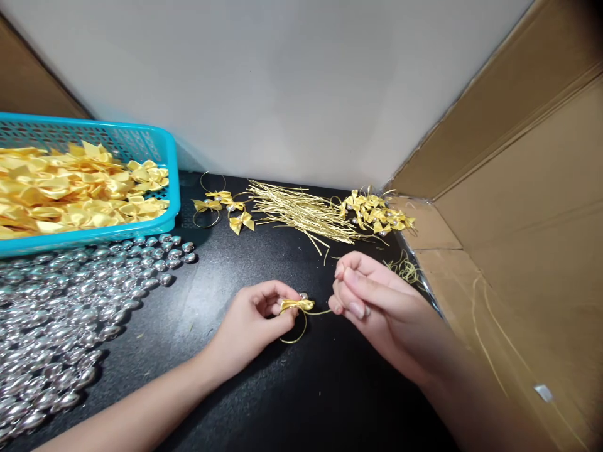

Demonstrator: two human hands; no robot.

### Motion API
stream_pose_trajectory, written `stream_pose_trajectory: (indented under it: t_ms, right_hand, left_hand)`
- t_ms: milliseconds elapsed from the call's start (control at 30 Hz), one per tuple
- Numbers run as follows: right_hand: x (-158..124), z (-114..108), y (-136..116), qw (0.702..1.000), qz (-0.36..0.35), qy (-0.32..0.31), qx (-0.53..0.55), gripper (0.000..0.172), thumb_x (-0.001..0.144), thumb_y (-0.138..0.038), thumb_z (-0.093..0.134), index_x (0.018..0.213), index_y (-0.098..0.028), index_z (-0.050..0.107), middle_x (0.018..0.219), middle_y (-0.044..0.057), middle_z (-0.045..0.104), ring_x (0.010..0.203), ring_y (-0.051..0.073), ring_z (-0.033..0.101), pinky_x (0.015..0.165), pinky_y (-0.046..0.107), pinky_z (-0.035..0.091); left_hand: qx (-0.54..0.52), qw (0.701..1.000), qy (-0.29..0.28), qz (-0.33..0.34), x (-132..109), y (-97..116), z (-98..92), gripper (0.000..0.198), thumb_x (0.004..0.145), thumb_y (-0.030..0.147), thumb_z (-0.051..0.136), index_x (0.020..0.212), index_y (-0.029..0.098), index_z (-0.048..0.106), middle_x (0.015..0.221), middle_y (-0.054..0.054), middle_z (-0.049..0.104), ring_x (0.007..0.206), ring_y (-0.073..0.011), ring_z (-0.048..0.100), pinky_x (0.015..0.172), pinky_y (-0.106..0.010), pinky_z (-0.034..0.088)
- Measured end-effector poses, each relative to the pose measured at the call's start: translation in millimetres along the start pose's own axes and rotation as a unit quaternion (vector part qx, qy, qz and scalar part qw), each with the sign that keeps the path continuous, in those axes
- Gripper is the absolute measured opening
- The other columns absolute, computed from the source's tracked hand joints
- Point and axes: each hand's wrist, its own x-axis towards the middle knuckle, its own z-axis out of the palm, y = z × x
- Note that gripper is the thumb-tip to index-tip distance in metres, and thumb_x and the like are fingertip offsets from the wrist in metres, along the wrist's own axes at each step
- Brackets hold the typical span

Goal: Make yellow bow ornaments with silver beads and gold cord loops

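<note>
Between the thumb and fingers of my left hand [257,317] is a yellow ribbon bow [298,305]. A small silver bead [304,295] shows at the bow's upper edge. Thin gold cord [296,341] loops below the bow, and another length runs right from it to my right hand [372,301]. The fingers of that hand are curled closed on the cord, whose end is hidden among them. Both hands are just above the black tabletop [264,395].
A blue basket [175,182] of yellow bows stands at left, with many silver beads [89,314] spread before it. Cut gold cords [301,210] lie at the back between beaded bows [240,221] and a bow pile [377,212]. Cardboard [527,188] borders the right; cord scraps [406,270] lie nearby.
</note>
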Motion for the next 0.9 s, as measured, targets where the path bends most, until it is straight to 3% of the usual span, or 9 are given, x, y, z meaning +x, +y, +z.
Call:
stream_pose_trajectory:
  t_ms: [500,633,767,833,900]
  right_hand:
    - [-3,-5,-9,1.0,-0.022,0.004,-0.012,0.006,0.084,-0.023,0.063,0.08,-0.02,0.061,0.054,-0.005,0.042,0.056,0.01,0.039,0.064,0.024,0.037]
    - [-1,-6,-10,0.999,-0.03,0.016,-0.031,0.007,0.083,-0.024,0.064,0.079,-0.02,0.062,0.053,-0.005,0.045,0.058,0.011,0.043,0.067,0.027,0.04]
    - [2,-6,-6,0.996,-0.056,0.031,-0.07,0.009,0.081,-0.027,0.065,0.076,-0.02,0.063,0.073,0.002,0.062,0.074,0.015,0.055,0.078,0.032,0.043]
    - [2,-5,-3,0.99,-0.082,0.041,-0.103,0.008,0.079,-0.027,0.067,0.075,-0.02,0.065,0.084,0.003,0.065,0.083,0.016,0.057,0.082,0.033,0.044]
    - [1,-5,-1,0.986,-0.103,0.036,-0.129,0.007,0.077,-0.026,0.07,0.074,-0.022,0.066,0.084,0.002,0.065,0.082,0.016,0.057,0.081,0.032,0.045]
  left_hand:
    - [-0.021,1.0,0.007,-0.02,-1,0,-2.8,0.014,0.067,0.026,0.07,0.076,0.015,0.072,0.067,-0.003,0.072,0.06,-0.0131,0.062,0.059,-0.022,0.046]
    - [-0.032,0.999,0.003,-0.014,1,0,-4.1,0.016,0.07,0.028,0.069,0.08,0.016,0.073,0.071,-0.004,0.073,0.063,-0.0139,0.064,0.062,-0.023,0.049]
    - [-0.042,0.999,0.0,-0.012,1,-1,-4.3,0.02,0.075,0.03,0.066,0.088,0.016,0.071,0.072,-0.003,0.072,0.062,-0.0131,0.064,0.062,-0.023,0.05]
    - [-0.036,0.999,-0.002,0.005,0,-4,-4.1,0.022,0.076,0.029,0.066,0.094,0.017,0.068,0.071,-0.001,0.07,0.062,-0.0133,0.064,0.061,-0.023,0.05]
    - [-0.015,0.999,0.004,0.04,-1,-6,-4.1,0.02,0.079,0.029,0.064,0.095,0.018,0.064,0.071,0.0,0.068,0.063,-0.0134,0.064,0.06,-0.023,0.05]
